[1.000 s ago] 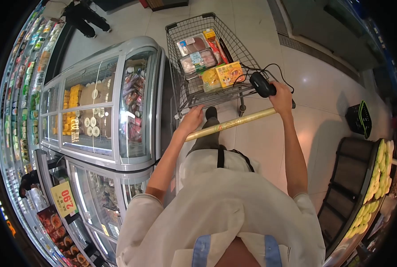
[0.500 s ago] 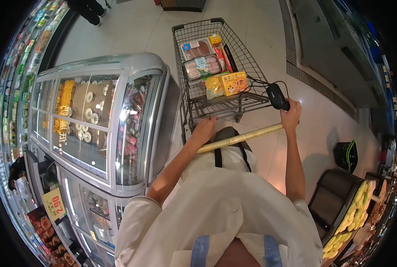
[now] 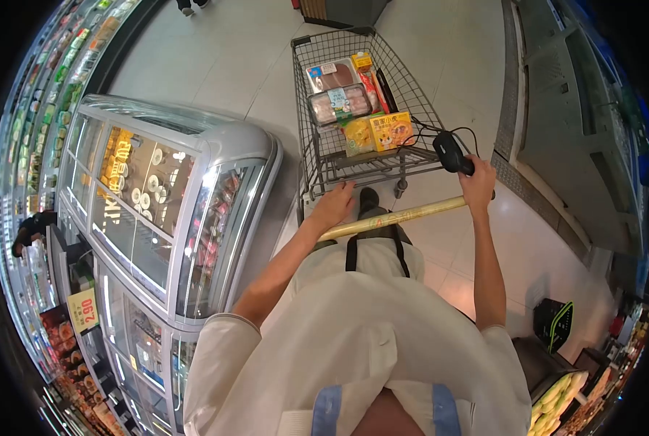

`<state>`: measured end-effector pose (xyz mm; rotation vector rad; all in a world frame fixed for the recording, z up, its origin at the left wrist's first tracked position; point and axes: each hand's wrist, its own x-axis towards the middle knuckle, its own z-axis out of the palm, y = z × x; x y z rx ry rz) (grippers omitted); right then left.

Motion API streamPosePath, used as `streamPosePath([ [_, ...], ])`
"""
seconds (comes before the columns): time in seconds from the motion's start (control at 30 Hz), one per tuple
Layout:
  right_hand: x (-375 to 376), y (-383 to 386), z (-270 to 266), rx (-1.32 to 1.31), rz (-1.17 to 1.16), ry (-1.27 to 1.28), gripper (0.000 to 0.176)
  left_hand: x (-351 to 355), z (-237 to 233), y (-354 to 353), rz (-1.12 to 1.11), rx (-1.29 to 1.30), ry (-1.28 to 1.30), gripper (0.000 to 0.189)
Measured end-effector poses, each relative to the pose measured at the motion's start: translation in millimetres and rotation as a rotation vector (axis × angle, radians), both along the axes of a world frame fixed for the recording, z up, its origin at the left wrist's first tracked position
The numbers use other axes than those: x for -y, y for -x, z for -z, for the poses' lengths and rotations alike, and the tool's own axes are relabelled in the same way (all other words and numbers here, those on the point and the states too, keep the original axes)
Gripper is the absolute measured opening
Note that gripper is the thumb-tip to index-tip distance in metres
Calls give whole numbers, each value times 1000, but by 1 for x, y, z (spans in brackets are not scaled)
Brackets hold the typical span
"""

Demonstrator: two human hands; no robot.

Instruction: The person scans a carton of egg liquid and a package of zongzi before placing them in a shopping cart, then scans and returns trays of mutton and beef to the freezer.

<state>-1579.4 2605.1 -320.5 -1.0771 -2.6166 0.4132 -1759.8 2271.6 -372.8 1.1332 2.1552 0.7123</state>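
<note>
My left hand [image 3: 332,207] is closed at the left end of the shopping cart's yellow handle [image 3: 404,216], its fingers partly hidden. At the other end, my right hand [image 3: 478,183] closes on the handle, with its fingers against or very near a black rounded device [image 3: 453,153] with a cable. Inside the wire shopping cart [image 3: 420,93] are a tray of dark red meat [image 3: 332,75], a tray of pale meat [image 3: 339,105], a yellow bag [image 3: 359,136] and a yellow-orange box [image 3: 391,132]. A smaller yellow box [image 3: 361,61] and a red packet [image 3: 369,88] lie behind them.
A glass-topped freezer [image 3: 241,145] stands close on the left, with stocked shelves [image 3: 37,123] beyond it. Metal cabinets [image 3: 579,138] line the right side. Behind on the right are a black basket [image 3: 553,323] and yellow fruit [image 3: 557,403]. Another person's feet [image 3: 188,9] show at the top.
The view has turned slightly, and the freezer and right-hand cabinets have shifted in it. A dark shoe now shows below the cart. Both hands keep their places on the handle.
</note>
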Motion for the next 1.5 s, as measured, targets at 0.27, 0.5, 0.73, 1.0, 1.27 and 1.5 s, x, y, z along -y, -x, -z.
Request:
streamPosePath([
  [0.27, -56, 65, 17, 1, -154, 19, 27, -46, 6, 50, -92, -16, 85, 26],
  [0.5, -93, 130, 30, -6, -225, 12, 24, -60, 25, 101, -227, -34, 146, 26],
  [0.73, -109, 184, 30, -4, -261, 44, 25, -67, 16, 139, -297, -6, 207, 26],
  [1.0, -125, 261, 39, -22, -340, 33, 24, -65, 2, 168, -464, -111, 218, 39],
  [1.27, -119, 338, 36, -3, -403, 41, 23, -65, -19, 206, -602, -183, 265, 39],
  [1.5, -128, 409, 43, 46, -484, 15, 24, -67, -19, 242, -708, -204, 219, 37],
])
